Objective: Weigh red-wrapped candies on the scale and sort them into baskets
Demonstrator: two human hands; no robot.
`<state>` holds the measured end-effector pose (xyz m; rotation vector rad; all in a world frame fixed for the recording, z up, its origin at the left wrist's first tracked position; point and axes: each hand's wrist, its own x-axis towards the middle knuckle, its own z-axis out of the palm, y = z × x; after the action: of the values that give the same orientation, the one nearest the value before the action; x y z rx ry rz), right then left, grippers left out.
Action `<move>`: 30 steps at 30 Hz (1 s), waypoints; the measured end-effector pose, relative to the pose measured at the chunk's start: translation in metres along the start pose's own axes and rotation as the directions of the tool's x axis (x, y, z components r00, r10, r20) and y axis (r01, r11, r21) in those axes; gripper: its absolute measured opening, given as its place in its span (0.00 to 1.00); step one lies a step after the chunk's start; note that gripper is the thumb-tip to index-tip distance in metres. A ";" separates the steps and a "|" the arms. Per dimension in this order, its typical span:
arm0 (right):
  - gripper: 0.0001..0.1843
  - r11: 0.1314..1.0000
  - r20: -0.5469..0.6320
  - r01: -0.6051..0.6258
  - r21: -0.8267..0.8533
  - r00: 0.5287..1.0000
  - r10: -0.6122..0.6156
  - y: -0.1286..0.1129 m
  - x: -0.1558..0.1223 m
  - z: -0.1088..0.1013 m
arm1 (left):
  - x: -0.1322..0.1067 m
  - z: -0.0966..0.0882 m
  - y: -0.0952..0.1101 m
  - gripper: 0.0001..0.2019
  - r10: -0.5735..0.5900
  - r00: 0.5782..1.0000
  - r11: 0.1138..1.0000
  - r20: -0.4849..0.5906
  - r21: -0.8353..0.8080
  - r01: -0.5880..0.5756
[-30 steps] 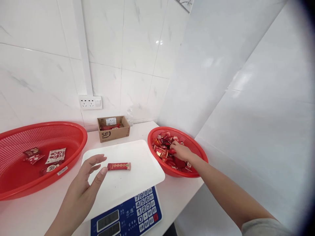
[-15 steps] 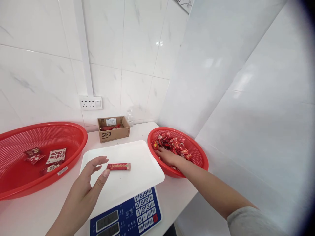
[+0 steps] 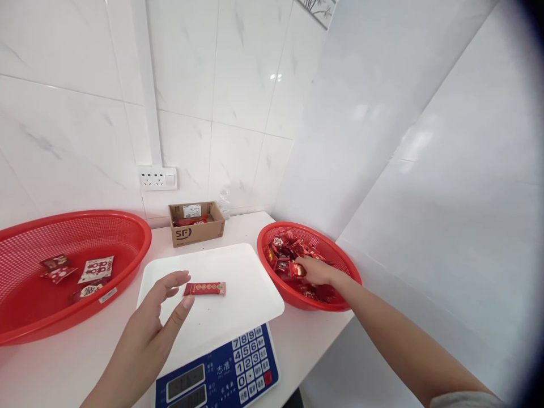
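My left hand (image 3: 148, 323) is over the left side of the white scale tray (image 3: 250, 306), thumb and fingers apart. Between its fingertips, in this view, shows the left end of a slim red packet (image 3: 206, 289) lying flat on the tray. Inside the right red basket (image 3: 349, 271), my right hand (image 3: 317, 271) has its fingers closed around a small red wrapped candy (image 3: 296, 270). Under and around that hand lie several more red wrapped candies (image 3: 283, 249); the hand hides some of them. The scale's blue keypad panel (image 3: 225, 368) faces me below the tray.
A larger red basket (image 3: 127, 226) with a few red and white packets (image 3: 97, 268) stands at the left. Behind the scale is a cardboard box (image 3: 199, 232) holding red packets. Tiled walls close off the back and right; the table edge (image 3: 314, 357) runs along the right.
My right hand has shifted rightward within the right basket and now pinches a red candy. The candies there have been stirred about. My left hand has moved slightly right.
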<state>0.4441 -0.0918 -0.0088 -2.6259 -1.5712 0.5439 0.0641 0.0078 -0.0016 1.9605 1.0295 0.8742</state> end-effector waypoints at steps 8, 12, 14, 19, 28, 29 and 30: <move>0.28 0.943 -0.298 0.069 0.325 0.954 0.033 -0.031 -0.022 -0.027 | -0.001 0.001 0.000 0.21 0.002 0.999 1.000 0.048 -0.002 -0.002; 0.26 0.803 -0.296 0.245 0.543 0.951 -0.090 -0.085 -0.043 -0.018 | -0.006 0.006 0.007 0.20 0.003 0.982 0.988 0.187 -0.150 0.025; 0.24 0.615 -0.265 0.370 0.696 0.929 -0.260 -0.119 -0.053 -0.006 | -0.010 0.011 0.013 0.21 0.030 0.955 0.954 0.296 -0.293 0.061; 0.19 0.506 -0.263 0.481 0.716 0.857 -0.443 -0.189 -0.070 0.031 | -0.012 0.021 0.019 0.27 0.033 0.907 0.780 0.420 -0.578 0.239; 0.16 0.326 -0.420 0.513 0.794 0.851 -0.315 -0.198 -0.055 0.044 | 0.001 0.014 0.008 0.25 -0.134 0.962 0.635 0.237 -0.725 0.267; 0.17 0.325 -0.429 0.498 0.804 0.864 -0.264 -0.194 -0.052 0.043 | 0.002 0.012 0.008 0.24 -0.137 0.961 0.631 0.240 -0.727 0.271; 0.18 0.331 -0.434 0.483 0.810 0.875 -0.216 -0.189 -0.049 0.043 | 0.002 0.011 0.008 0.24 -0.136 0.960 0.628 0.244 -0.729 0.274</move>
<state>0.2491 -0.0480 0.0039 -1.3733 -1.1626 0.7119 0.0767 0.0031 0.0007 1.1360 0.6076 0.8108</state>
